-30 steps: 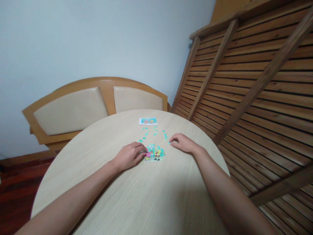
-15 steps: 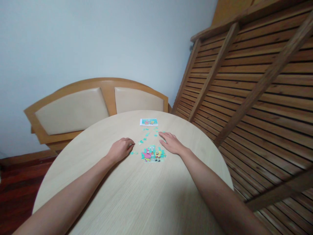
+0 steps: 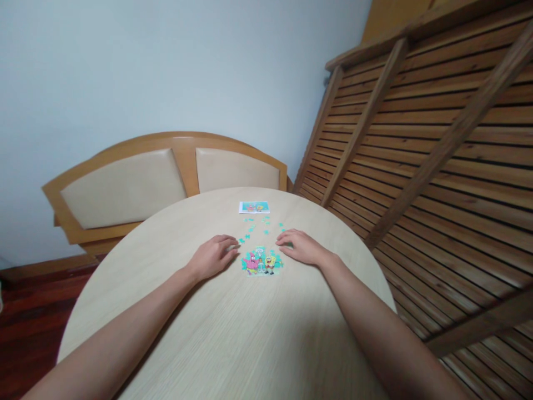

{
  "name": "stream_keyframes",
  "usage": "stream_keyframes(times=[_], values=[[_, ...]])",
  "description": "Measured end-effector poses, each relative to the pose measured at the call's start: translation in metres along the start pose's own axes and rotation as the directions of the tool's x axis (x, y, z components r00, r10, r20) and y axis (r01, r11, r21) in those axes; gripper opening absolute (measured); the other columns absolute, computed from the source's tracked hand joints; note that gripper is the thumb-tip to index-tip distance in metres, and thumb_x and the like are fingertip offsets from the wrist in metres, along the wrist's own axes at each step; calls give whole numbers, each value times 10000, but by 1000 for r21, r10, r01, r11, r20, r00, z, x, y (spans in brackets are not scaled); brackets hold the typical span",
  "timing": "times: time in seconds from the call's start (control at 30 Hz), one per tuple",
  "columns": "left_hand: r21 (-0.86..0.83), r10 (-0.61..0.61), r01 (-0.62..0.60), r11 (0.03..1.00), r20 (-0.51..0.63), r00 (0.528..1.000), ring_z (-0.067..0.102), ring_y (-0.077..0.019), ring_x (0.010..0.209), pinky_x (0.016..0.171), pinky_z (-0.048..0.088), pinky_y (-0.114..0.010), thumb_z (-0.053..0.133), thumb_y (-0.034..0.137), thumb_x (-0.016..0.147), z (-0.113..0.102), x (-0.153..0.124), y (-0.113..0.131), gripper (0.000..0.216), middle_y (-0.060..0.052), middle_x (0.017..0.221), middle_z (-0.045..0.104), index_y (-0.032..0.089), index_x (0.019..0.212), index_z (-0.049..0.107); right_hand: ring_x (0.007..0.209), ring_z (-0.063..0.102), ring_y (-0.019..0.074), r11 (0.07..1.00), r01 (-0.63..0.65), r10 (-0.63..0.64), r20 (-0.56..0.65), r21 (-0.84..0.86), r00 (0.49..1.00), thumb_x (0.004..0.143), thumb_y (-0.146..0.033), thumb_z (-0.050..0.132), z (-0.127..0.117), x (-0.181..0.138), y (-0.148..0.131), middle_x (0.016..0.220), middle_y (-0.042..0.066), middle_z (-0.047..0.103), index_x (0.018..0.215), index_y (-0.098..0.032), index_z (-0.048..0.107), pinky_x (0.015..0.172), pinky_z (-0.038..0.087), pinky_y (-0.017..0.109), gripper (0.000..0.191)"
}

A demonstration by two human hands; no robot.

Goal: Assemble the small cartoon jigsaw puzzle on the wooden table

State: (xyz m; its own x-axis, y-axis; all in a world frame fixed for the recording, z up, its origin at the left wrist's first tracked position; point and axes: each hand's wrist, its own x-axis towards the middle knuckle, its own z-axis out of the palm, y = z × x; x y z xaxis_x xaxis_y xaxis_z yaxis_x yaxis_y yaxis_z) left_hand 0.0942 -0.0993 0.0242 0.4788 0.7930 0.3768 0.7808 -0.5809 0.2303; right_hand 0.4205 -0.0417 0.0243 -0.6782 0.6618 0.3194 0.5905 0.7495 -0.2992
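Note:
A partly assembled jigsaw puzzle (image 3: 261, 262) with cartoon figures on a teal ground lies in the middle of the table, its upper edge uneven. To its left, my left hand (image 3: 214, 256) is open, with the fingers stretched out and the thumb apart. Its fingertips are beside a loose teal puzzle piece (image 3: 242, 241). Right of the puzzle's upper edge, my right hand (image 3: 303, 247) is open too, fingers bent slightly and a small gap before the thumb. No piece shows in either hand. Several more loose puzzle pieces (image 3: 251, 228) are scattered beyond the puzzle.
A picture sheet (image 3: 254, 208) with a similar cartoon print lies at the far side of the round wooden table (image 3: 233, 333). Behind it stands a padded bench back (image 3: 125, 189) against the wall. Slatted wooden panelling (image 3: 416, 166) leans along the right side.
My left hand has moved right and its fingers have stretched out, covering the pieces left of the puzzle. My right hand has drawn back nearer and to the right, uncovering a piece beyond it.

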Motion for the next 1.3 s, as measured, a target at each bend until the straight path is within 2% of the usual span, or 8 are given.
stream_keyframes(times=[0.13, 0.27, 0.47, 0.57, 0.7, 0.87, 0.97, 1.3], values=[[-138, 267, -256, 957, 64, 962, 597, -229, 1180, 1041, 480, -394, 469, 366, 1015, 0, -1, 27, 333, -97, 1262, 654, 232, 1275, 629, 1042, 658, 235, 992, -33, 25, 68, 122, 997, 872, -308, 656, -9, -7, -1, 1017, 55, 756, 869, -235, 787, 922, 472, 342, 150], [-202, 401, -371, 906, 136, 906, 582, -242, 1214, 1069, 458, -399, 495, 326, 1000, 2, -4, 37, 360, -114, 1320, 616, 239, 1335, 596, 954, 646, 221, 988, -101, 103, -12, 116, 995, 824, -338, 718, -8, -6, -4, 941, 58, 723, 905, -203, 744, 887, 470, 333, 160], [-198, 408, -374, 906, 170, 897, 584, -243, 1219, 1062, 470, -395, 495, 294, 994, 4, -5, 35, 327, -112, 1315, 619, 234, 1284, 633, 1018, 591, 231, 993, -76, 78, -24, 88, 997, 809, -351, 741, -1, -7, 3, 957, 65, 677, 908, -205, 734, 948, 449, 370, 176], [-214, 407, -371, 904, 160, 899, 589, -240, 1217, 1062, 473, -390, 499, 291, 991, 4, -5, 35, 321, -105, 1318, 620, 243, 1275, 640, 1064, 581, 227, 989, -49, 49, 7, 139, 999, 831, -232, 683, 0, -10, 7, 1019, 65, 669, 957, -228, 761, 997, 435, 377, 149], [-209, 405, -370, 905, 161, 900, 589, -240, 1221, 1066, 472, -391, 497, 294, 991, 4, -6, 36, 329, -103, 1322, 623, 246, 1285, 635, 1109, 569, 222, 986, -35, 35, 3, 161, 999, 811, -76, 583, -1, -12, 9, 1078, 64, 668, 1039, -238, 751, 1050, 412, 392, 327], [-205, 406, -372, 905, 160, 900, 592, -240, 1219, 1063, 475, -394, 494, 287, 993, 4, -6, 36, 328, -96, 1325, 623, 250, 1287, 633, 1086, 569, 240, 986, -80, 84, -20, 145, 996, 822, -232, 680, -3, -12, 6, 1027, 69, 664, 948, -213, 735, 1035, 422, 405, 139], [-191, 400, -368, 910, 171, 900, 588, -241, 1226, 1067, 473, -394, 498, 286, 992, 3, -6, 37, 331, -95, 1329, 619, 248, 1292, 632, 1082, 565, 246, 985, -95, 96, -3, 142, 995, 797, -328, 742, -3, -12, 7, 1033, 70, 653, 936, -216, 737, 1018, 428, 404, 178], [-197, 386, -352, 915, 178, 905, 573, -219, 1254, 1095, 455, -391, 462, 255, 1006, 5, -6, 38, 336, -101, 1328, 630, 220, 1320, 576, 1104, 555, 247, 984, -125, 124, 20, 127, 992, 750, -178, 690, 3, -11, 12, 1042, 59, 663, 939, -217, 726, 1037, 407, 400, 196]])
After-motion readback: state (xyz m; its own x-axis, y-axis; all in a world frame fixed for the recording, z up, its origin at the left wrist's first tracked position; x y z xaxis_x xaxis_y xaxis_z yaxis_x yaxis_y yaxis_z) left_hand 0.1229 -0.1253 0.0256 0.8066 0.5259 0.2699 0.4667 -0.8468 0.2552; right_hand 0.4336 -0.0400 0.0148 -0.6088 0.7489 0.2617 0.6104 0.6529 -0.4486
